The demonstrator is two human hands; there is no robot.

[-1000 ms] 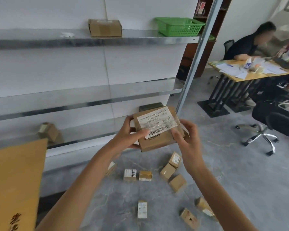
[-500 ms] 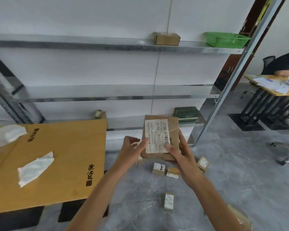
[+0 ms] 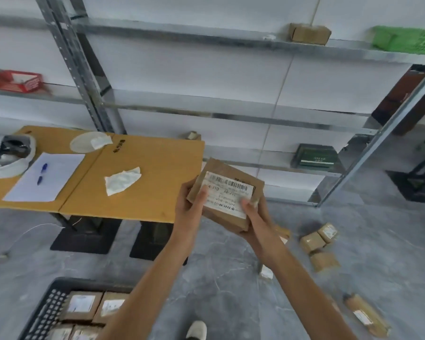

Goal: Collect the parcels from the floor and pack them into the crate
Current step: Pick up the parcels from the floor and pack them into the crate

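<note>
I hold a flat brown parcel (image 3: 227, 192) with a white barcode label at chest height, above the grey floor. My left hand (image 3: 190, 207) grips its left edge, thumb on the label. My right hand (image 3: 254, 217) grips its lower right corner from beneath, thumb on top. A black crate (image 3: 47, 312) sits at the bottom left, with several labelled brown parcels (image 3: 81, 306) packed inside; my left forearm hides its right side. Several small brown parcels (image 3: 313, 241) lie scattered on the floor to the right, one of them (image 3: 364, 314) near the bottom right.
A yellow table (image 3: 142, 182) stands left of the held parcel, bearing paper, a pen, crumpled tissues and a white headset (image 3: 8, 153). Metal shelving (image 3: 231, 116) lines the wall, holding a brown box, a green basket (image 3: 405, 40) and a dark green box. My shoe (image 3: 196, 330) shows below.
My view has swung left and down, bringing the crate and more of the table into sight. The parcel has turned in my hands so its label now lies lengthwise.
</note>
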